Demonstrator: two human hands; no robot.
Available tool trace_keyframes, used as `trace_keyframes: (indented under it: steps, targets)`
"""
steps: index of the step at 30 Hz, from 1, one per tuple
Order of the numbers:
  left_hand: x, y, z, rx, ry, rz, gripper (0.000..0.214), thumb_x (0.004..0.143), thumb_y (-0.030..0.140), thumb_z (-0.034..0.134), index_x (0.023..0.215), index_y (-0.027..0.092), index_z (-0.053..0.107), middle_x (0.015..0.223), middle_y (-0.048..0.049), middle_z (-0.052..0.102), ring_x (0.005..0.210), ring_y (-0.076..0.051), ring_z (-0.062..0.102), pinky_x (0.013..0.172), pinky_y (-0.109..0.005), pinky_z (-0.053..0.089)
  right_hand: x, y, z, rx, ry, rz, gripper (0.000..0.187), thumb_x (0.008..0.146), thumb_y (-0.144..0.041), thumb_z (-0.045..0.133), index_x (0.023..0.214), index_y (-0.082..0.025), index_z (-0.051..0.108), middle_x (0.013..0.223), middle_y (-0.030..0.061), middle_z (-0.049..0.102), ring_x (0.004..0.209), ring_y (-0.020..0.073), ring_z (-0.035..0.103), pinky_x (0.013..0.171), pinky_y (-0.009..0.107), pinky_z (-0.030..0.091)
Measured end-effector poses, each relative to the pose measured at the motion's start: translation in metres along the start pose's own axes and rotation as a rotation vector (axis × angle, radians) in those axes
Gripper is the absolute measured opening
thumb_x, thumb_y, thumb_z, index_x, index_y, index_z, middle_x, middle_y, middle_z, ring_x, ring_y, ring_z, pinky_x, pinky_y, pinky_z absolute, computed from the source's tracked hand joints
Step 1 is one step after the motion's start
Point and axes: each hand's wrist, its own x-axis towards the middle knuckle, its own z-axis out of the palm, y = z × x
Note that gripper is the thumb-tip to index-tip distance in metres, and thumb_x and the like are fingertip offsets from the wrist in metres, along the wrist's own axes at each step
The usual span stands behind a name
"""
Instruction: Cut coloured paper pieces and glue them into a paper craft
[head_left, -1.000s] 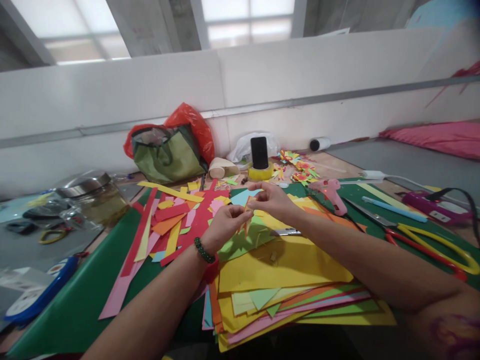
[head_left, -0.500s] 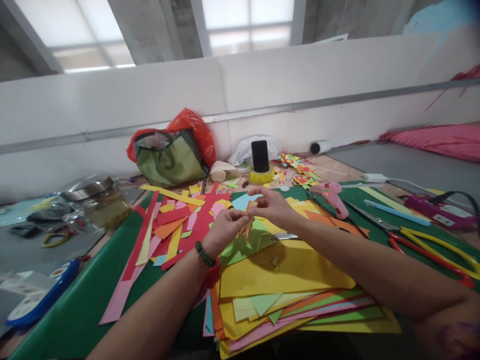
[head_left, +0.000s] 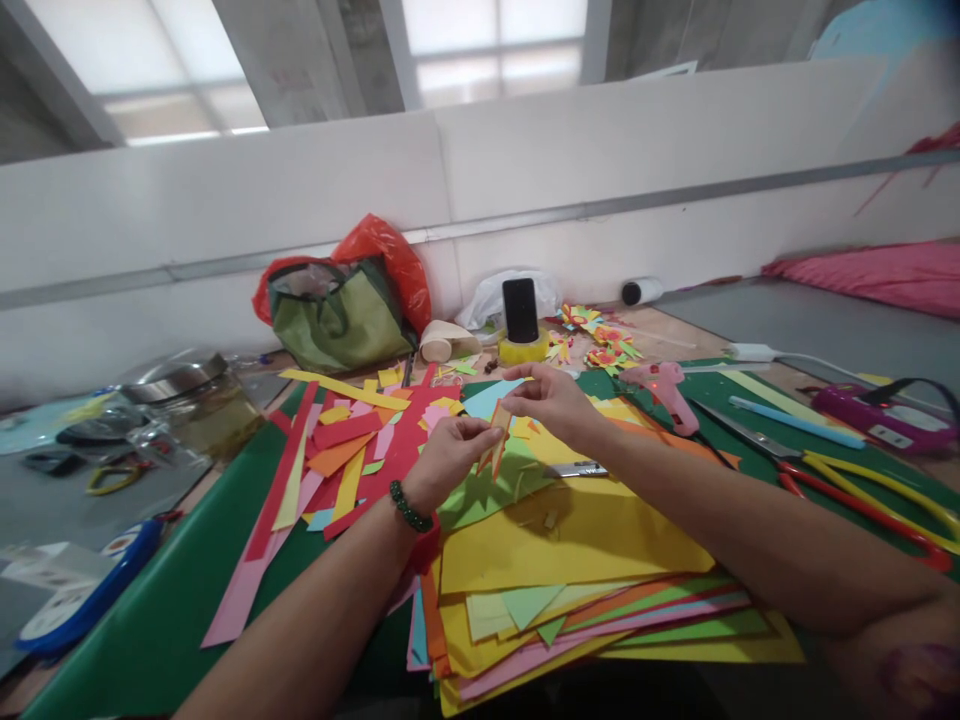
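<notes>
Edging up from the left fingertips over the last 0.5 seconds, the right hand (head_left: pixel 559 405) bares more of a folded orange paper piece (head_left: pixel 497 458), while the left hand (head_left: pixel 446 455) barely shifts. With that piece as the clock's centre and 12 straight ahead, a lidded glass jar (head_left: pixel 199 400) sits at 9 o'clock; nearer on the same bearing, a red sheet (head_left: pixel 405 440) lies strewn with cut scraps. A green bag (head_left: pixel 337 320) slumps at 10. At centre, the left hand's grip is pinched on the paper piece, held above a stack of coloured paper (head_left: pixel 577 535) that spreads toward 5. A phone (head_left: pixel 520 310) stands upright at 12. The right hand, at 2, has its fingertips drawn in at the piece's upper end; whether that grip pinches or merely touches cannot be told. Paper flowers (head_left: pixel 611 345) lie farther out at 2, a pink glue gun (head_left: pixel 667 395) between 2 and 3, large scissors (head_left: pixel 769 443) at 3, all apart from the hands. Shaping the folds by fingertip appears to be the step in hand; the next move likely calls for a steady left pinch and light right-hand pressure.
</notes>
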Motion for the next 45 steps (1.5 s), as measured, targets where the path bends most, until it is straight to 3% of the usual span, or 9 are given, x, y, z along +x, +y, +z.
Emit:
trace_keyframes:
  steps: [5,13,19,23,25,27,32,40,45]
  targets:
    - [-0.002,0.004,0.001,-0.072,0.003,-0.051,0.041,0.059,0.052,0.073,0.059,0.013,0.059,0.053,0.0028,0.048,0.051,-0.008,0.039,0.051,-0.023,0.03,-0.001,-0.002,0.0,-0.003,-0.009,0.022,0.047,0.064,-0.039,0.071,0.101,-0.017,0.055,0.065,-0.0045,0.061,0.064,0.013,0.057,0.063,0.028,0.041]
    - [-0.001,0.005,0.001,-0.15,0.03,-0.119,0.038,0.055,0.047,0.079,0.065,0.013,0.064,0.057,0.0032,0.051,0.051,-0.007,0.04,0.052,-0.022,0.032,0.0,0.002,0.001,-0.077,-0.002,0.001,0.043,0.063,-0.032,0.067,0.1,-0.016,0.054,0.057,-0.0068,0.057,0.053,0.0109,0.05,0.054,0.025,0.035]
    - [-0.001,0.002,0.002,-0.113,0.003,-0.089,0.037,0.056,0.046,0.077,0.061,0.014,0.061,0.053,0.0035,0.05,0.049,-0.006,0.04,0.05,-0.022,0.03,-0.004,-0.001,0.004,-0.098,-0.01,0.012,0.046,0.063,-0.033,0.068,0.103,-0.015,0.053,0.055,-0.0071,0.056,0.054,0.0118,0.051,0.055,0.026,0.036]
    - [0.0,0.005,-0.002,-0.095,-0.037,-0.096,0.041,0.054,0.05,0.079,0.059,0.014,0.06,0.058,0.0012,0.055,0.054,-0.008,0.047,0.054,-0.022,0.036,0.002,0.0,-0.001,-0.112,0.077,-0.016,0.037,0.064,-0.029,0.066,0.097,-0.016,0.055,0.055,-0.0079,0.054,0.052,0.0104,0.049,0.053,0.025,0.036]
    - [0.003,0.006,-0.009,-0.093,0.066,-0.107,0.044,0.056,0.055,0.076,0.064,0.014,0.063,0.064,-0.0008,0.059,0.056,-0.009,0.051,0.055,-0.022,0.039,0.006,0.001,-0.006,-0.098,0.134,-0.012,0.035,0.063,-0.027,0.066,0.095,-0.016,0.055,0.054,-0.0086,0.053,0.053,0.0103,0.05,0.055,0.026,0.038]
    - [0.008,0.006,-0.02,-0.13,0.254,-0.084,0.049,0.058,0.059,0.073,0.072,0.013,0.066,0.068,-0.0007,0.06,0.053,-0.007,0.05,0.053,-0.022,0.04,0.01,0.001,-0.01,-0.079,0.162,0.001,0.034,0.063,-0.025,0.066,0.094,-0.017,0.055,0.055,-0.0082,0.054,0.054,0.011,0.053,0.058,0.027,0.042]
    - [0.018,0.003,-0.048,-0.272,0.568,0.004,0.041,0.059,0.05,0.075,0.076,0.016,0.06,0.06,0.0046,0.055,0.045,-0.004,0.043,0.044,-0.018,0.033,0.013,0.001,-0.014,-0.082,0.133,0.045,0.036,0.062,-0.022,0.067,0.095,-0.017,0.055,0.057,-0.0066,0.056,0.058,0.0126,0.056,0.063,0.028,0.046]
    - [0.025,-0.008,-0.071,-0.145,0.686,0.063,0.03,0.068,0.044,0.067,0.067,0.017,0.055,0.048,0.0083,0.041,0.041,-0.005,0.032,0.042,-0.02,0.025,0.019,-0.005,-0.029,-0.022,0.127,0.113,0.038,0.06,-0.018,0.064,0.097,-0.018,0.053,0.058,-0.0057,0.054,0.054,0.0107,0.051,0.059,0.027,0.045]
    - [0.029,-0.016,-0.076,0.01,0.701,0.044,0.021,0.066,0.035,0.068,0.066,0.017,0.057,0.049,0.0069,0.045,0.044,-0.007,0.036,0.045,-0.021,0.028,0.024,-0.01,-0.052,-0.542,-0.013,0.141,0.045,0.063,-0.011,0.059,0.108,-0.013,0.054,0.053,-0.0058,0.051,0.049,0.011,0.046,0.047,0.023,0.033]
